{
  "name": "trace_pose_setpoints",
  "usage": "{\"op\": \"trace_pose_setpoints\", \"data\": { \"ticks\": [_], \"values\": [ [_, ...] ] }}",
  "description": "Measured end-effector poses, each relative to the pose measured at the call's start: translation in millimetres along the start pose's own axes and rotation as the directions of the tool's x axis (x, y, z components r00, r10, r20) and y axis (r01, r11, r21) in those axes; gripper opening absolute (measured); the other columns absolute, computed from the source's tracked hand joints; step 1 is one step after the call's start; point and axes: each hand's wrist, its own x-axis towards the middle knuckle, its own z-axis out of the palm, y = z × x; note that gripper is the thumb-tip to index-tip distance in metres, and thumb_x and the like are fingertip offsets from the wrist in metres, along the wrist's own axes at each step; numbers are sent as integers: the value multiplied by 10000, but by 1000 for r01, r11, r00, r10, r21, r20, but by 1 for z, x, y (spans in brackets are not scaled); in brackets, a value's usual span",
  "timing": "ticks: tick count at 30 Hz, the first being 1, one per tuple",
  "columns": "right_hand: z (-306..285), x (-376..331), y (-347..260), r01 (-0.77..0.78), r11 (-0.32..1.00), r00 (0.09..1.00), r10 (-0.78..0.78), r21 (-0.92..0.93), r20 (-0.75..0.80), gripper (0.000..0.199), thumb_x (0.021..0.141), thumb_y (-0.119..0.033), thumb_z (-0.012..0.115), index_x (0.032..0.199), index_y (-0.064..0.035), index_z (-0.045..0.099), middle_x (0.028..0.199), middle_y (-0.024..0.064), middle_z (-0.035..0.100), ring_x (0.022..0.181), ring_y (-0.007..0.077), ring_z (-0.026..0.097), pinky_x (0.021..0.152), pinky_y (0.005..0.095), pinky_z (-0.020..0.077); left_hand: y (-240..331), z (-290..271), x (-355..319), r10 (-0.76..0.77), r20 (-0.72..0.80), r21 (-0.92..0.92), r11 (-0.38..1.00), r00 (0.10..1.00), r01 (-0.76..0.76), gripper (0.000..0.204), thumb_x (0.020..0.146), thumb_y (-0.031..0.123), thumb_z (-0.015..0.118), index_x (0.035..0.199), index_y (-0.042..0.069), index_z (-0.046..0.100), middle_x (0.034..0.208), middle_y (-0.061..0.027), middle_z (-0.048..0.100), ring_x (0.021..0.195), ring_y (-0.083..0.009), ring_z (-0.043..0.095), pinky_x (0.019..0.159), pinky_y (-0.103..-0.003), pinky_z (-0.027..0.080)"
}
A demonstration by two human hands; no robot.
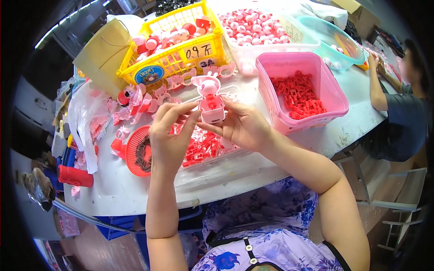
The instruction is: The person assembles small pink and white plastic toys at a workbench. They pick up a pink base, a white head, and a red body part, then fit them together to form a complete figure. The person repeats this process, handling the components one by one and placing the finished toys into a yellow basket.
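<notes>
The left forearm rises almost straight from the lower edge, the wrist bent so that the left hand (168,128) turns toward the right one. Its index finger reaches out nearly level with the thumb below it, both tips at the left side of a small pink-and-white toy figure (210,97); I cannot tell whether this grip pinches part of it or only steadies it. The right forearm slants up and leftward from a bent elbow, and the right hand (246,125) lies with its palm partly upturned. Its grip pinches the figure, thumb against the right side and fingers beneath the base.

The figure is upright, held above the white counter (235,180), inward from the near edge. Below the hands, a shallow tray holds red plastic pieces (203,148). A red round basket (130,151) sits just left of the left hand, near the counter's near edge. To the right of the right hand stands a pink tub (278,106) with more red pieces inside. Toward the counter's far edge is a yellow basket (172,60) of toy parts.
</notes>
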Motion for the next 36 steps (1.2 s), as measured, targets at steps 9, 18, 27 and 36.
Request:
{"op": "trace_pose_setpoints", "data": {
  "ticks": [9, 18, 27, 36],
  "values": [
    [2, -2, 10, -70, 997, 994, 73, 41, -77, 170, 978, -188, 491, 1048, -49, 557, 814, 12, 567, 818, 115, 605, 974, 427, 494, 3, 5, 2, -15, 62, 92, 996, 998, 10, 130, 768, 26, 715, 894, 33, 687, 788, -54, 536, 727, -165, 543, 655, -281, 458],
    [-6, -1, 8, -94, 995, 995, 92, 45, 50, 273, 992, -221, 453, 1160, -19, 524, 1062, 97, 601, 1019, 187, 604, 1012, 395, 467, 2, 1, -2, -20, 76, 117, 993, 997, 11, 122, 813, 54, 682, 930, 23, 687, 811, -67, 521, 735, -167, 541, 655, -281, 450],
    [3, -3, -5, -27, 998, 1000, 26, 64, 16, 354, 996, -207, 423, 1198, 83, 398, 1177, 265, 513, 1192, 431, 476, 1062, 459, 421, -1, -66, -7, -158, -163, -108, 984, 974, 141, 192, 901, 58, 603, 1076, 17, 670, 923, -27, 586, 811, -72, 536, 727, -210, 428],
    [-1, 1, -6, 66, 998, 998, -66, 2, -16, 295, 973, -185, 485, 1159, 44, 471, 1136, 206, 550, 1158, 340, 524, 1032, 460, 451, -45, -130, -61, -413, -136, 168, 886, 901, 432, 171, 900, 107, 617, 1007, -13, 673, 836, -17, 653, 704, -68, 564, 663, -218, 453]
  ]
}}
